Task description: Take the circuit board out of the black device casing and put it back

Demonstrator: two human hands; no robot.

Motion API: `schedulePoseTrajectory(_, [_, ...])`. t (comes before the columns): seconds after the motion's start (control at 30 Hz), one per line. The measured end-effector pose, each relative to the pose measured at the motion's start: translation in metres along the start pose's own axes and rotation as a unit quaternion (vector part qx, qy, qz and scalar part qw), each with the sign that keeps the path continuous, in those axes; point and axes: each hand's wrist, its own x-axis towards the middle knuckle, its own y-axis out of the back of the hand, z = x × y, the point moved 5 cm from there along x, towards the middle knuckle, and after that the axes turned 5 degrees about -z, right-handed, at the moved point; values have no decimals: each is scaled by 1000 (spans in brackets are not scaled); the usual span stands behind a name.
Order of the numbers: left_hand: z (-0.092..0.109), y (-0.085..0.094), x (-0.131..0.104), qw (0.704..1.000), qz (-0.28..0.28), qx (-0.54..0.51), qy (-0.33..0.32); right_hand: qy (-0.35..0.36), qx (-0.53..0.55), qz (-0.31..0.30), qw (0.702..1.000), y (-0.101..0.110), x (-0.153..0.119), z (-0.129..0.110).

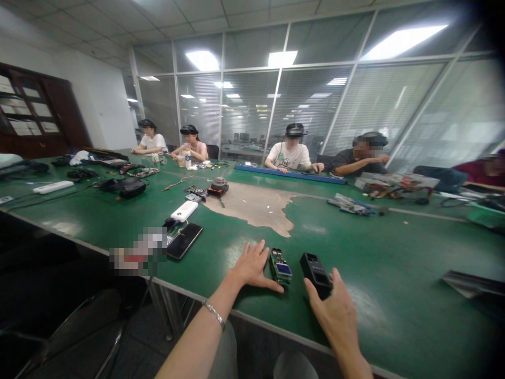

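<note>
A small green circuit board [281,268] with a blue display and several raised parts lies on the green table. My left hand [252,266] is spread with its palm down just left of the board, its thumb pointing toward the board's near end. To the right is a black plastic case [315,271] with openings in its top face. My right hand [335,305] has the near end of this case between thumb and fingers. The board and the case are apart from each other.
Left of my hands lie a black phone [184,240], a white power bank [184,211] and cables. A dark flat piece [473,284] is at the right. Beyond a bare brown patch [252,205], several people sit along the far side near a blue bar [290,173].
</note>
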Motion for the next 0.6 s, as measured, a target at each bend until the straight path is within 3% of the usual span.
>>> schedulePoseTrajectory(0.3, [0, 1, -1, 1000, 2, 4, -4, -44, -11, -40, 998, 5, 0, -11])
schedulePoseTrajectory(0.47, [0, 0, -1, 1000, 20, 5, -5, -30, 59, -14, 998, 18, 6, -44])
schedulePoseTrajectory(0.6, [-1, -2, 0, 1000, 20, 4, -10, -2, 81, -28, 996, 17, 11, -73])
